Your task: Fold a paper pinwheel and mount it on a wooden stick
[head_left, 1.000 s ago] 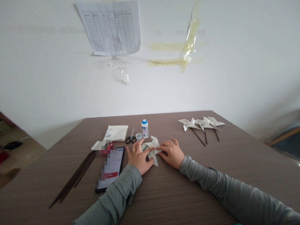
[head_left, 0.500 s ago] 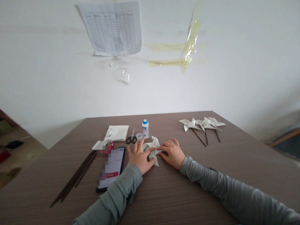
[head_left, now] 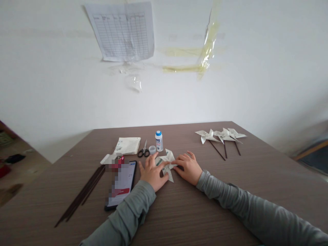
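A paper pinwheel (head_left: 169,167) made of printed paper lies on the table between my hands, its pointed blades sticking out at top and bottom. My left hand (head_left: 152,172) grips its left side and centre with thumb and index finger, while the other fingers are spread. From the right, the thumb and index finger of my right hand (head_left: 189,168) pinch the pinwheel near its middle. My fingertips partly hide the centre of the paper. Just beyond stand a white bottle with a blue cap (head_left: 159,141) and a small clear cup (head_left: 152,149).
Scissors (head_left: 144,150) lie beside a stack of cut paper (head_left: 128,146). Left of my left arm are a phone (head_left: 125,186), a small red box (head_left: 119,161) and several dark sticks (head_left: 82,194). Finished pinwheels on sticks (head_left: 223,136) rest at the back right, near the wall.
Almost nothing differs. Both hands stay on the pinwheel, with only a very slight shift of the left fingers.
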The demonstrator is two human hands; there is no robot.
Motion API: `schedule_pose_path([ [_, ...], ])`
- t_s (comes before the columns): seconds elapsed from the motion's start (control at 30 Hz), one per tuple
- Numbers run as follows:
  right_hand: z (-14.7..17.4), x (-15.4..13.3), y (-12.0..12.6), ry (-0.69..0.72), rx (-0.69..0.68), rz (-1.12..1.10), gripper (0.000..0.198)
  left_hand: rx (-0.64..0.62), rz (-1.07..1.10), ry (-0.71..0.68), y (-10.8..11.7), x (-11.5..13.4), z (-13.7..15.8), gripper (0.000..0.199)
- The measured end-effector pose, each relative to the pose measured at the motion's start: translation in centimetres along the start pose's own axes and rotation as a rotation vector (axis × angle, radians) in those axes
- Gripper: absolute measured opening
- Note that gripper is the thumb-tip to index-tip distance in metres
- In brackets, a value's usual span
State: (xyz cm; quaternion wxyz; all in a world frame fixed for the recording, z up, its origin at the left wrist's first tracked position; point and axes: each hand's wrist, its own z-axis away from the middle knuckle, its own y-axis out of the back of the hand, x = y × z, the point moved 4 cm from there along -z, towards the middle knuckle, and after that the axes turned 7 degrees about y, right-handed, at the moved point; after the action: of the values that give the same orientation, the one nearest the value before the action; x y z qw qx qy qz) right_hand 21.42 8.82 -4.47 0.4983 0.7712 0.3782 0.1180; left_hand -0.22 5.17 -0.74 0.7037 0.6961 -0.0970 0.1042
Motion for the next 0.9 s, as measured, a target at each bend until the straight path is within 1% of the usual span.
schedule_pose_path([
  [0.13,0.0,0.0,0.0,0.002,-0.003,0.007,0.026,-0.068,-0.035,0.037,1.2,1.1,0.4,0.061],
  [0.27,0.0,-0.1,0.0,0.008,0.001,0.011,0.026,-0.094,-0.064,0.034,1.8,1.6,0.5,0.064],
  [0.43,-0.1,-0.2,0.1,0.006,0.001,0.005,0.027,-0.082,-0.063,0.03,1.5,1.3,0.3,0.065],
  [0.7,-0.1,-0.1,0.3,-0.04,-0.014,-0.013,0.03,-0.072,-0.069,0.026,1.5,1.1,0.3,0.064],
  [0.9,0.0,0.0,0.1,-0.025,-0.01,0.003,0.024,-0.058,-0.075,0.03,1.2,1.0,0.2,0.062],
])
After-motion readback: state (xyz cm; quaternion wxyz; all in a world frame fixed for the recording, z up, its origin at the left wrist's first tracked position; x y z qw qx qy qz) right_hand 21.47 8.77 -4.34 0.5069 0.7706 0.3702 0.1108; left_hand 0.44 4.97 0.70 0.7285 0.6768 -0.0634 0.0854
